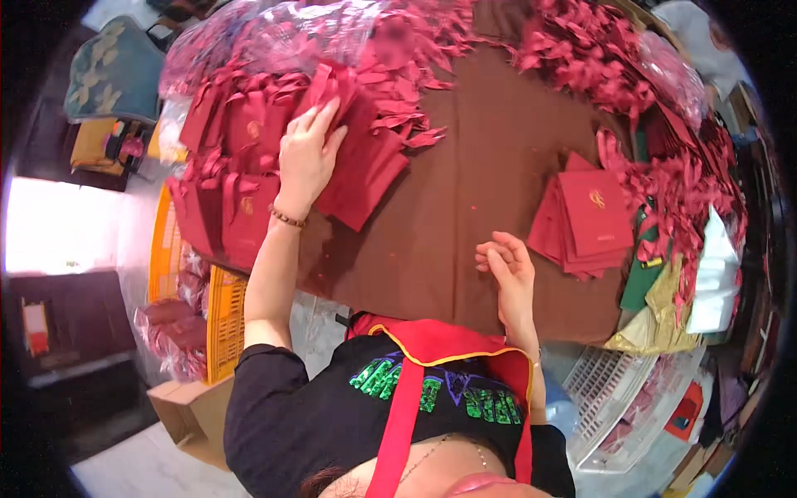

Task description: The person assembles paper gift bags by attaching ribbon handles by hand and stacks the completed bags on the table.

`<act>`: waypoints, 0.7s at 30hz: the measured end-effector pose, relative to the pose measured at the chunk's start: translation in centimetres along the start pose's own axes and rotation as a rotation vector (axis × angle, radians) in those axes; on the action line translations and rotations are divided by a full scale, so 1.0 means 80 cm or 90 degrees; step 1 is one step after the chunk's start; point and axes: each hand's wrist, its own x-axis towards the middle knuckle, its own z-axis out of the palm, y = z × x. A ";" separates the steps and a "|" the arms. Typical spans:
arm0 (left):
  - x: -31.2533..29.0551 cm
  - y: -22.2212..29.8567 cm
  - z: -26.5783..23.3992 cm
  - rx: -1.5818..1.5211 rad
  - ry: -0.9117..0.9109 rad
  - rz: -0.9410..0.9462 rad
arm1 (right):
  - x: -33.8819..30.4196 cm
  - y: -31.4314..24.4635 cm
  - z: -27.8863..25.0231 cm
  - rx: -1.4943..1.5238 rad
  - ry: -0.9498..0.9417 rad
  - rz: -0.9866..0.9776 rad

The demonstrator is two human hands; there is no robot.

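Observation:
My left hand (309, 158) reaches over a pile of dark red ribbon-handled gift bags (361, 174) at the table's left. Its fingers are stretched out and rest on the ribbons at the top of a slanted bag; what lies under the fingertips is partly hidden. My right hand (508, 274) hovers over the brown tablecloth (452, 207) near the front edge. Its fingers are loosely bent and apart, with nothing seen in them. To its right, a small fanned stack of flat red bags (596, 212) with a gold emblem lies on the cloth.
Clear plastic (307, 33) covers more red bags at the far left. Red ribbons (581, 58) are heaped along the far right. A green box (641, 270) and gold wrapping (660, 315) lie at the right edge. Yellow crates (224, 319) stand left, a white crate (610, 390) lower right.

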 end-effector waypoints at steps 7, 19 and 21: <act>0.010 0.057 0.022 0.114 0.107 0.033 | -0.024 -0.019 -0.052 -0.008 0.111 -0.061; 0.035 0.312 0.209 -0.257 -0.285 0.112 | -0.035 -0.013 -0.106 0.035 0.300 -0.144; 0.027 0.314 0.221 -0.286 -0.296 0.113 | -0.035 -0.008 -0.109 0.039 0.305 -0.134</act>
